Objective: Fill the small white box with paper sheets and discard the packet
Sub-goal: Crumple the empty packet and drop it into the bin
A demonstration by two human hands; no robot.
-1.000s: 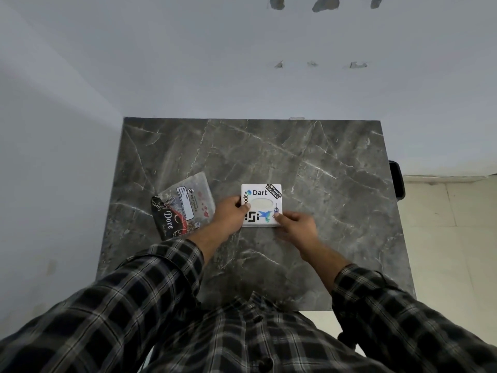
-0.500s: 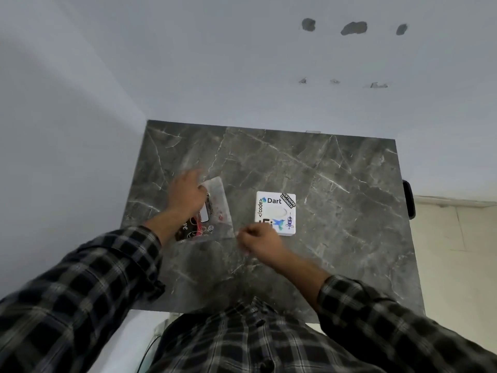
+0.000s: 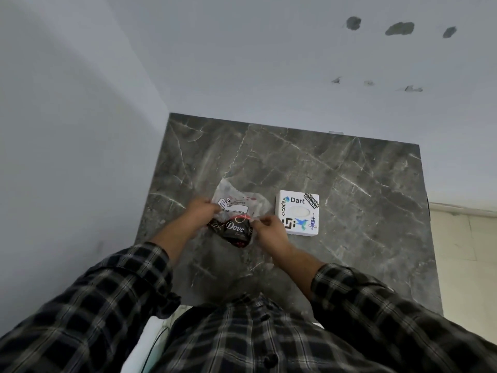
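Note:
A small white box (image 3: 298, 212) with stickers and an oval slot in its lid lies flat on the dark marble table (image 3: 349, 189), closed. Left of it is a crumpled plastic packet (image 3: 236, 222), part clear with a white label, part black with "Dove" printed on it. My left hand (image 3: 200, 214) pinches the packet's left side. My right hand (image 3: 269, 227) pinches its right edge, just left of the box and apart from it. The packet looks lifted a little off the table. No paper sheets show inside it.
The table stands in a corner, with a grey wall (image 3: 80, 130) along its left and back edges. Tiled floor (image 3: 468, 254) lies beyond the table's right edge. My plaid-shirted torso is against the near edge.
Both hands have left the white box. My left hand reached to the packet, then my right hand joined it, and the packet is now crumpled and pulled nearer the box.

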